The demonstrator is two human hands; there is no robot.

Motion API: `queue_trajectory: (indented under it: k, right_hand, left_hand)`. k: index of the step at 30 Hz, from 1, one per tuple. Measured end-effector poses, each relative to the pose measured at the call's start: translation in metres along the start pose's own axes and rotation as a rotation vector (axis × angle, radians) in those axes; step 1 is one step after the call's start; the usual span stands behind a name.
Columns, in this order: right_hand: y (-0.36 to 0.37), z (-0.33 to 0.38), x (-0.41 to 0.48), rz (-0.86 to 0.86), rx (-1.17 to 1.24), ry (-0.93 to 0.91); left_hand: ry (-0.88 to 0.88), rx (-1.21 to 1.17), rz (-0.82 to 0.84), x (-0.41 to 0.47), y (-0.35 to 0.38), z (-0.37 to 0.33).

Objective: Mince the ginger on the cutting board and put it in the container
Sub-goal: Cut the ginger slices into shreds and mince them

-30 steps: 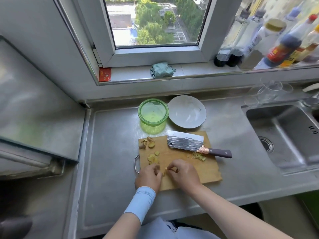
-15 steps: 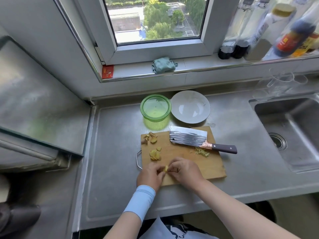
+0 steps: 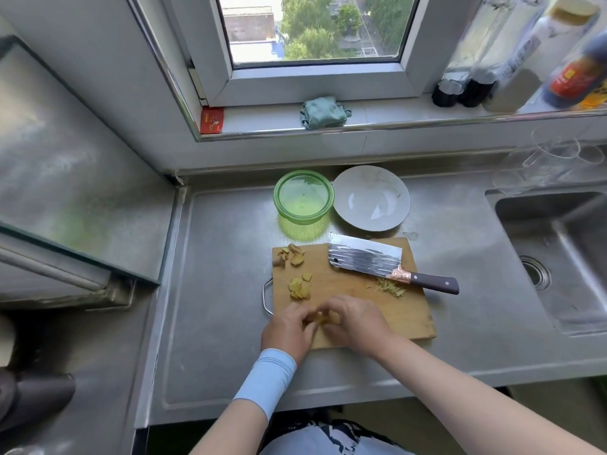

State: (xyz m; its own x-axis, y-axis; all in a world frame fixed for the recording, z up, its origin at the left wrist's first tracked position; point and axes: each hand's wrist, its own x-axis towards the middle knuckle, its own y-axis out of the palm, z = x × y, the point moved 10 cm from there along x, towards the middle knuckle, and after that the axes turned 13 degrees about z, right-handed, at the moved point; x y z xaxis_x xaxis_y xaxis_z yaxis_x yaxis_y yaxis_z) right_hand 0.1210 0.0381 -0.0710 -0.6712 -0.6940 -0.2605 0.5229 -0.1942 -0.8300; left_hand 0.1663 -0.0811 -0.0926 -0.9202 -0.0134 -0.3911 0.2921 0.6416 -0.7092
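A wooden cutting board [image 3: 410,310] lies on the steel counter. My left hand [image 3: 287,330] and my right hand [image 3: 356,323] meet at its near left corner and pinch a small stack of ginger slices [image 3: 323,319] between their fingertips. More ginger slices [image 3: 299,287] lie just beyond, ginger peel scraps [image 3: 289,256] sit at the board's far left corner, and a little shredded ginger [image 3: 391,287] lies near the cleaver's handle. The cleaver [image 3: 368,259] rests flat on the board's far side. A green container [image 3: 303,197] stands behind the board.
A white plate [image 3: 371,198] sits right of the container. The sink [image 3: 558,257] is at the right, with bottles [image 3: 512,60] on the sill above it. A green cloth [image 3: 323,113] lies on the sill. A raised steel surface [image 3: 65,175] stands at the left.
My two hands have drawn closer together around the ginger slices at the board's near left corner. The camera view has tilted down slightly. The cleaver has not moved.
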Motion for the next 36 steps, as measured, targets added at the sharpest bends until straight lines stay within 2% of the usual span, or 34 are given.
queue_trajectory:
  k: [3, 8, 12, 16, 18, 20, 22, 23, 33, 36]
  right_hand:
    - [0.0, -0.003, 0.002, 0.001, 0.022, 0.006]
    - [-0.003, -0.035, -0.001, 0.031, 0.351, 0.265]
    - [0.014, -0.038, -0.002, 0.166, 0.505, 0.312]
    - [0.012, -0.049, -0.001, 0.078, 0.558, 0.399]
    - [0.001, -0.045, -0.003, -0.013, 0.517, 0.362]
    - [-0.01, -0.032, -0.005, -0.096, 0.433, 0.201]
    - [-0.007, -0.017, -0.01, -0.095, 0.323, 0.045]
    - [-0.002, -0.016, -0.013, -0.074, 0.272, 0.024]
    - [0.004, -0.023, -0.012, -0.093, 0.332, 0.156]
    - [0.008, -0.021, -0.01, -0.06, 0.292, 0.145]
  left_hand:
    - [-0.003, 0.012, 0.003, 0.0, -0.001, 0.0]
    - [-0.023, 0.055, 0.018, 0.003, 0.0, 0.001]
    - [0.024, 0.047, 0.027, 0.008, 0.001, -0.004]
    - [0.07, 0.032, 0.091, 0.009, 0.005, -0.004]
    - [0.063, 0.012, 0.064, 0.008, 0.002, -0.004]
    - [0.044, -0.005, 0.03, 0.008, 0.0, -0.005]
    - [0.028, -0.014, 0.012, 0.008, 0.0, -0.005]
    - [0.023, -0.015, 0.008, 0.007, 0.0, -0.004]
    - [-0.001, -0.055, 0.031, 0.006, 0.001, -0.002]
    - [0.001, -0.056, 0.023, 0.006, 0.0, -0.001]
